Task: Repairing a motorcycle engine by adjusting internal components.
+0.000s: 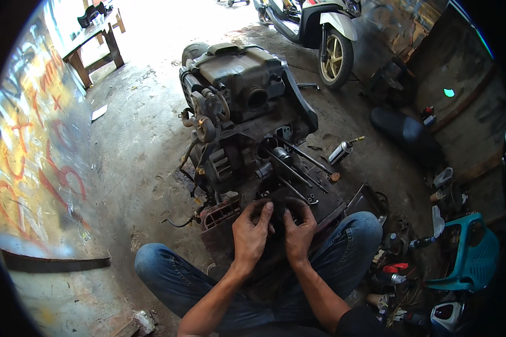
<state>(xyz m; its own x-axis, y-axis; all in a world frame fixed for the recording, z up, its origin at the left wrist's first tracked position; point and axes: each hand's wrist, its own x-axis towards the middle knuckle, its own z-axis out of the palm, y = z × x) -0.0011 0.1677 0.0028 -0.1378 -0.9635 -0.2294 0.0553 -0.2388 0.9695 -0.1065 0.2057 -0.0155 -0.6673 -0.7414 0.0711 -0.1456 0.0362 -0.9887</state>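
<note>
Between my knees, my left hand [250, 231] and my right hand [299, 229] are closed around one dark, soft-looking thing [277, 216], thumbs on top. It is black and in shadow, so its kind does not show clearly. Just beyond my fingers lies a dirty scooter engine [225, 160] with its cylinder off. A bare piston [281, 153] shows among long metal studs [298, 174] that point toward me. Farther up on the engine sits a grey air filter box [236, 70] with a round intake opening.
A spray can [341, 151] stands right of the engine. Behind it are a parked scooter [334, 42] and a black seat [405, 132]. Tools and bottles crowd the right floor beside a teal plastic panel [469, 253]. A wooden bench [98, 42] and painted wall [45, 140] border the left.
</note>
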